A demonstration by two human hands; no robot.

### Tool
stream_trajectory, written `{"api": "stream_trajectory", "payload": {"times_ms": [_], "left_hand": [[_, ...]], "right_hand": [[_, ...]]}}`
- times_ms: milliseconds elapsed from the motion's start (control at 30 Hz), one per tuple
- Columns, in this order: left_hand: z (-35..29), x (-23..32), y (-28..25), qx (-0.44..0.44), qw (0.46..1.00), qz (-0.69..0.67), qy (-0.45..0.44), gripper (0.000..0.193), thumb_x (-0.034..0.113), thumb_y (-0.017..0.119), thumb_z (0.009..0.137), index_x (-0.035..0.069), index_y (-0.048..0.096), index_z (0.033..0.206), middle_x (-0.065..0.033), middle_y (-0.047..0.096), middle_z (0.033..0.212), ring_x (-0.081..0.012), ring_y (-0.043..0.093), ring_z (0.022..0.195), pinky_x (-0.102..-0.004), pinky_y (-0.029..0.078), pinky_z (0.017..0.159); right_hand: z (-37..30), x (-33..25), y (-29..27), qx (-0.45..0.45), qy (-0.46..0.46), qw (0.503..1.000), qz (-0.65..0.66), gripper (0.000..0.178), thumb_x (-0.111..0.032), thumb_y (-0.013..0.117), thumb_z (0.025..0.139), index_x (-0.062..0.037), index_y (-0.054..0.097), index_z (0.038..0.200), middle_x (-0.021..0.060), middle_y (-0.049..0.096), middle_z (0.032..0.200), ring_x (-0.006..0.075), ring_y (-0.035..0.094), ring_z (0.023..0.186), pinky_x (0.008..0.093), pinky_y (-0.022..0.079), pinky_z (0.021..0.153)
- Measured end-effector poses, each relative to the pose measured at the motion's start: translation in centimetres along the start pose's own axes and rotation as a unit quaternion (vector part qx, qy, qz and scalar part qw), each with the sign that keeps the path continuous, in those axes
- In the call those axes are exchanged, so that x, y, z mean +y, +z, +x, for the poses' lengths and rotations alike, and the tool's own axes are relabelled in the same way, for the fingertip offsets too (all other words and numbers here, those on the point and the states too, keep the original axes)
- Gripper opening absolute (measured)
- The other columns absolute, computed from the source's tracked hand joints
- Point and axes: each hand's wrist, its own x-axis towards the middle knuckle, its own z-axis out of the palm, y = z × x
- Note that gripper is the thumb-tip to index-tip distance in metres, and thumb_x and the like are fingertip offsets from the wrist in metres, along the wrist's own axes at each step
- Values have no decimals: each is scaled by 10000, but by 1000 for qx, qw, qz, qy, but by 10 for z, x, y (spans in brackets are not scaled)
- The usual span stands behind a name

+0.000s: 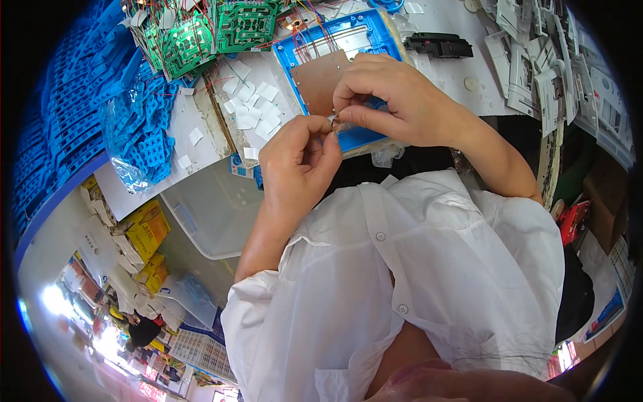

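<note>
My left hand (295,157) and my right hand (405,100) meet at the near edge of a blue plastic housing (287,53). Both have thumb and fingers pinched together around something small, partly see-through and brownish, too small and covered to name. Inside the housing lies a flat brown board (315,82), partly behind my right hand. Thin red and white wires (320,33) run over the housing's far end.
Green circuit boards (246,25) with wires lie at the far left, beside a heap of blue plastic parts (144,144). Small white squares (248,110) are scattered left of the housing. A black device (439,45) and white plastic panels (522,74) lie right. A clear bin (207,214) stands below the table.
</note>
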Motion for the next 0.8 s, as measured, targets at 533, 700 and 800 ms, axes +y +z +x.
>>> {"api": "stream_trajectory", "payload": {"times_ms": [533, 700, 800], "left_hand": [[1, -2, 3, 3, 1000, -24, 8, 155, -60, 717, 814, 26, 651, 925, -10, 597, 735, -44, 427, 514, -224, 349, 493], [0, -4, 3, 6, 1000, -26, 4, 152, -46, 732, 822, 24, 654, 932, -11, 608, 735, -46, 429, 512, -228, 350, 496], [-1, -5, 3, 6, 1000, -26, 3, 149, -45, 733, 826, 25, 655, 932, -12, 611, 736, -48, 431, 513, -227, 350, 497]], "right_hand": [[-1, 4, 3, 31, -20, 999, 10, 115, -181, 700, 897, -72, 665, 886, 71, 658, 814, 262, 623, 807, 384, 481, 759], [1, 2, -2, -1, -13, 1000, 26, 95, -138, 711, 903, -58, 661, 909, 60, 655, 823, 244, 615, 801, 367, 455, 803], [0, 3, -2, -14, -10, 1000, 24, 95, -126, 715, 911, -52, 658, 929, 57, 656, 841, 238, 612, 812, 361, 442, 837]]}}
